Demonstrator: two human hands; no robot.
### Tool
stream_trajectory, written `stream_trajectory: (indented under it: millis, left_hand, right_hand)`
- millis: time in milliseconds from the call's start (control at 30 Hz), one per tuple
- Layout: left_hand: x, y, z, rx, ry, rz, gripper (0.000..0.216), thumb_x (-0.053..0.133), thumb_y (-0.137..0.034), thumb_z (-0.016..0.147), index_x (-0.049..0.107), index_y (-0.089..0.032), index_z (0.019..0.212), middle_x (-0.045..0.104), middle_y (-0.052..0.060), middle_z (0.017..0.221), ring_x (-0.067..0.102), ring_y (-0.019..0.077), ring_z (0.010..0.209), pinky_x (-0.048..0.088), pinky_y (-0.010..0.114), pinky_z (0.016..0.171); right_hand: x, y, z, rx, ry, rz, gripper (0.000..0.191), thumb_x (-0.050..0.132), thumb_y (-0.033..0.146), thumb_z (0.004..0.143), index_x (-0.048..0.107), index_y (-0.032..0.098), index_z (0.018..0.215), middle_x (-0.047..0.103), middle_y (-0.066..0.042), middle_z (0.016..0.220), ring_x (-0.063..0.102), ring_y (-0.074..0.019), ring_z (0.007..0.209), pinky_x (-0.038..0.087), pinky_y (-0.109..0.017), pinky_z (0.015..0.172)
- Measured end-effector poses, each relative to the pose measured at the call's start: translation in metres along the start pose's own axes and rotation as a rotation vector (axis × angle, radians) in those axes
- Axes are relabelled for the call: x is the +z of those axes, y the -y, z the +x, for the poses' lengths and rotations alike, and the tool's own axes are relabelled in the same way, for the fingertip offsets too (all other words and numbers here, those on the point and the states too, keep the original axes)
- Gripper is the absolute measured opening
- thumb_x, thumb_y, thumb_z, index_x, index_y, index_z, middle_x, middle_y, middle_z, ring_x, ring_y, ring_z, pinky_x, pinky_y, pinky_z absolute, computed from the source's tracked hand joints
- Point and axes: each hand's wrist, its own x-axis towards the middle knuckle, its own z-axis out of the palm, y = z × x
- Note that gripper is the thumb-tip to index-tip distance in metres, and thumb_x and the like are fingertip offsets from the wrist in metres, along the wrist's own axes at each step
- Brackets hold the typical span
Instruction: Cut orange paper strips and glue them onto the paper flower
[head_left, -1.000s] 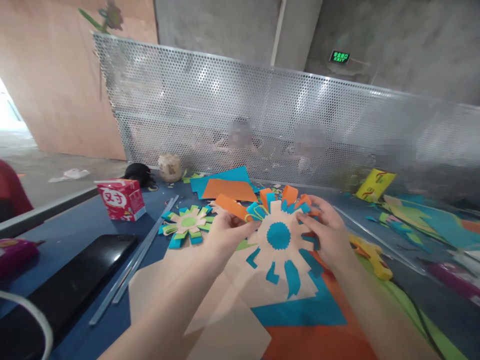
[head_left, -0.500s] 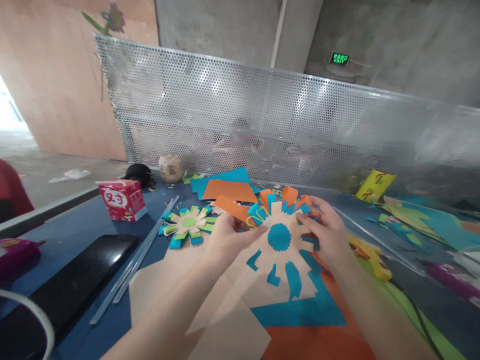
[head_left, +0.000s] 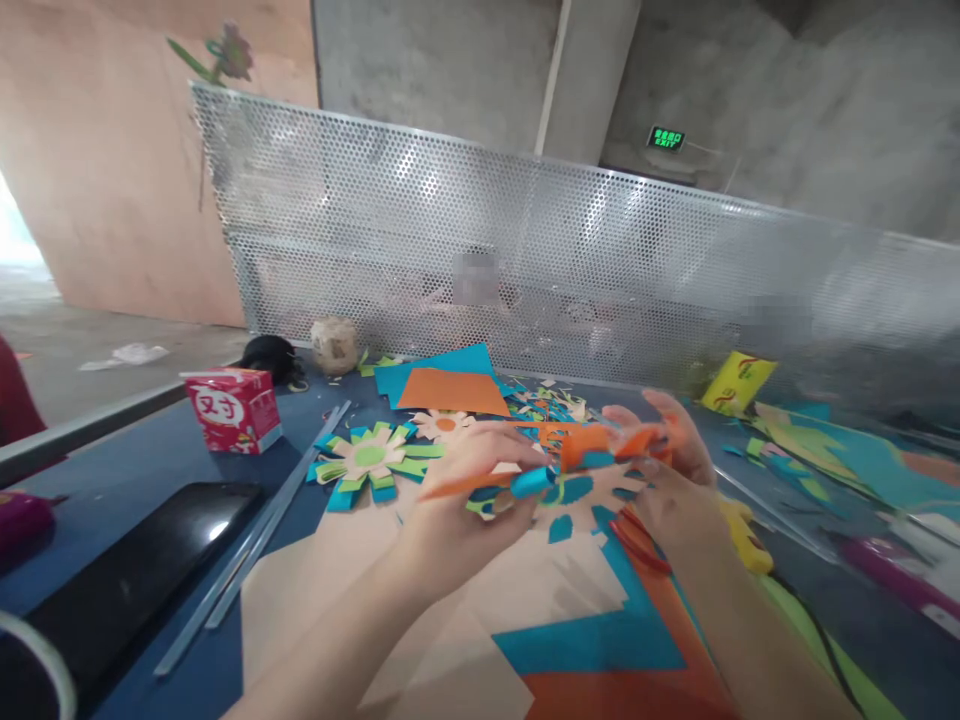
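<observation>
Both my hands hold a layered paper flower (head_left: 570,480) of beige, blue and orange, tilted almost flat above the table. My left hand (head_left: 465,500) pinches its near left edge, by a curled blue petal and an orange strip. My right hand (head_left: 671,470) grips the right side, fingers closed over orange petals. Under the flower lie beige, blue and orange paper sheets (head_left: 577,620). A finished flower (head_left: 371,460) with a green centre lies to the left on the blue table (head_left: 150,460).
A red carton (head_left: 232,408), a black phone (head_left: 127,580) and long grey strips (head_left: 262,540) lie to the left. Yellow scissors (head_left: 742,535) sit right of my right hand. Paper scraps cover the right side. A perforated metal screen (head_left: 525,240) stands behind, with people beyond it.
The flower has been tipped from facing me to nearly flat and edge-on. My left hand shifted right along its edge, and the view moved slightly down and right.
</observation>
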Motion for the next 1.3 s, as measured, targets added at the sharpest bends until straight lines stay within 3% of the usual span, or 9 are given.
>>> stream_trajectory:
  millis: [100, 200, 333, 433, 700, 833, 933, 1133, 1300]
  left_hand:
    - [-0.004, -0.001, -0.005, 0.17, -0.02, 0.15, 0.024, 0.052, -0.008, 0.071, 0.055, -0.023, 0.089, 0.063, 0.0, 0.079, 0.054, 0.0143, 0.087, 0.037, 0.033, 0.085]
    - [-0.008, -0.005, -0.011, 0.342, -0.054, 0.308, 0.026, 0.042, -0.009, 0.079, 0.055, -0.026, 0.094, 0.066, -0.003, 0.079, 0.055, 0.0119, 0.087, 0.029, 0.031, 0.091]
    - [-0.01, -0.008, -0.016, 0.564, -0.093, 0.369, 0.025, 0.036, -0.016, 0.083, 0.058, -0.025, 0.09, 0.068, -0.004, 0.085, 0.054, 0.0121, 0.09, 0.025, 0.032, 0.094]
    - [-0.011, -0.007, -0.017, 0.588, -0.054, 0.404, 0.025, 0.036, -0.018, 0.082, 0.057, -0.028, 0.091, 0.067, -0.006, 0.089, 0.054, 0.0121, 0.09, 0.028, 0.032, 0.093]
    - [-0.013, -0.011, -0.006, 0.239, 0.01, 0.172, 0.017, 0.046, -0.015, 0.079, 0.057, -0.024, 0.088, 0.065, 0.0, 0.077, 0.057, 0.014, 0.076, 0.041, 0.03, 0.075]
    - [-0.005, -0.005, -0.003, 0.116, -0.197, -0.174, 0.036, 0.058, -0.014, 0.07, 0.046, -0.026, 0.102, 0.063, 0.0, 0.078, 0.057, 0.0153, 0.076, 0.043, 0.032, 0.076]
    - [0.002, 0.002, -0.003, -0.074, -0.256, -0.255, 0.047, 0.06, -0.01, 0.066, 0.04, -0.023, 0.106, 0.061, -0.001, 0.073, 0.058, 0.0149, 0.078, 0.044, 0.032, 0.078]
    - [0.008, 0.015, -0.001, -0.577, -0.13, -0.403, 0.047, 0.062, -0.023, 0.066, 0.041, -0.018, 0.108, 0.061, 0.003, 0.082, 0.059, 0.0143, 0.074, 0.05, 0.025, 0.061]
    - [0.007, 0.016, 0.002, -0.697, -0.127, -0.483, 0.056, 0.064, -0.026, 0.064, 0.04, -0.017, 0.113, 0.062, 0.004, 0.089, 0.059, 0.0155, 0.083, 0.051, 0.024, 0.063]
  right_hand:
    - [-0.006, 0.004, 0.0, -0.159, 0.121, -0.063, 0.044, 0.067, 0.033, 0.062, 0.052, 0.036, 0.103, 0.06, 0.003, 0.062, 0.052, -0.02, 0.101, 0.044, -0.035, 0.083]
    - [-0.013, 0.016, 0.0, -0.214, 0.214, -0.172, 0.047, 0.064, 0.035, 0.066, 0.049, 0.034, 0.11, 0.062, 0.0, 0.072, 0.048, -0.0226, 0.107, 0.04, -0.04, 0.087]
    - [-0.017, 0.028, 0.001, -0.315, 0.195, -0.252, 0.049, 0.065, 0.027, 0.065, 0.049, 0.031, 0.111, 0.06, 0.0, 0.071, 0.051, -0.0213, 0.101, 0.04, -0.036, 0.088]
    - [-0.015, 0.029, 0.002, -0.303, 0.223, -0.242, 0.045, 0.065, 0.027, 0.065, 0.051, 0.031, 0.108, 0.055, 0.001, 0.061, 0.053, -0.0202, 0.094, 0.039, -0.036, 0.088]
    - [-0.019, 0.015, 0.007, -0.233, 0.265, -0.216, 0.046, 0.061, 0.036, 0.067, 0.048, 0.034, 0.111, 0.058, -0.001, 0.067, 0.053, -0.0231, 0.096, 0.041, -0.042, 0.085]
    - [-0.02, 0.01, 0.011, -0.206, 0.285, -0.23, 0.075, 0.064, 0.051, 0.058, 0.035, 0.03, 0.124, 0.06, -0.005, 0.1, 0.048, -0.0252, 0.108, 0.042, -0.04, 0.086]
    - [-0.016, 0.007, 0.008, -0.106, 0.334, -0.352, 0.084, 0.071, 0.042, 0.053, 0.031, 0.028, 0.126, 0.056, -0.007, 0.109, 0.051, -0.0258, 0.104, 0.044, -0.04, 0.084]
    - [-0.001, -0.006, -0.004, 0.1, 0.072, -0.576, 0.033, 0.069, 0.03, 0.057, 0.055, 0.023, 0.086, 0.066, -0.002, 0.08, 0.063, -0.0212, 0.076, 0.051, -0.034, 0.07]
    - [-0.001, -0.011, -0.001, 0.195, 0.092, -0.615, 0.028, 0.071, 0.033, 0.053, 0.057, 0.022, 0.076, 0.067, -0.004, 0.079, 0.063, -0.0223, 0.076, 0.052, -0.032, 0.068]
